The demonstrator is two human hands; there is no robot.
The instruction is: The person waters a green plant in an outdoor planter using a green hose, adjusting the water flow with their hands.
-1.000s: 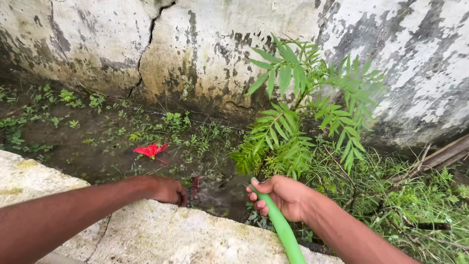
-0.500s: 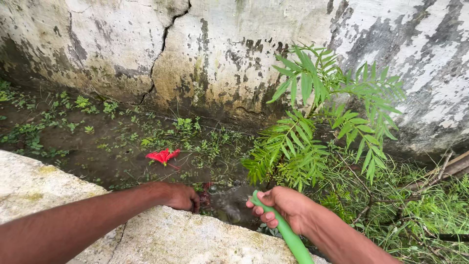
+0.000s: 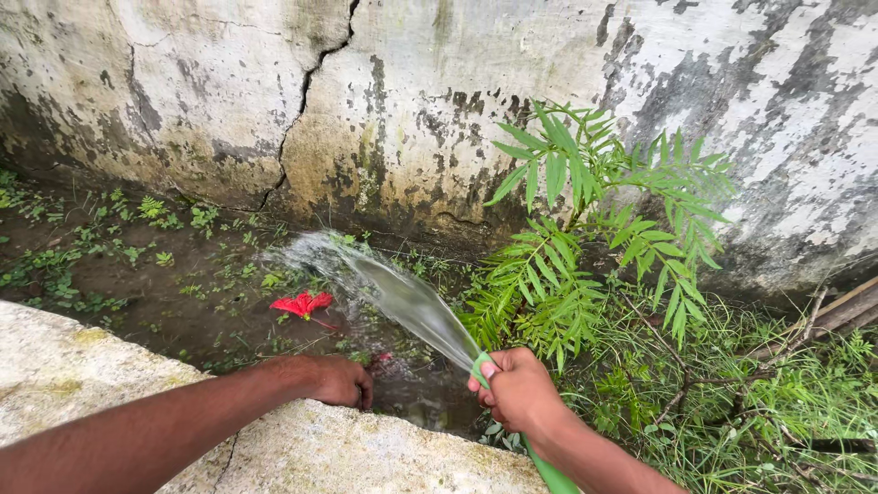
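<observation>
Gripping the green hose near its mouth, the right hand sits in the lower middle of the frame, its fingers curled tight around the tube and the thumb pressed over the opening. From that pinched end a flat fan of water shoots up and to the left, landing on the wet soil near the foot of the cracked wall. The hose itself runs down from the fist to the bottom edge of the frame, partly hidden by the wrist.

At lower left, the left hand rests at the far edge of a pale stone ledge, with the forearm lying across the stone. Its fingers are bent downward over the rim, close together; whether they hold anything beneath the edge cannot be told, since their tips are out of sight. The two hands are near each other but apart, with a dark puddle showing between them.

A red flower lies on the ground just left of the water stream, above the left hand. Right of the stream stands a leafy green plant with long, feathered fronds, touching the wall behind it. Thin grass and dry sticks fill the lower right of the frame, and small weeds dot the soil at the left.
</observation>
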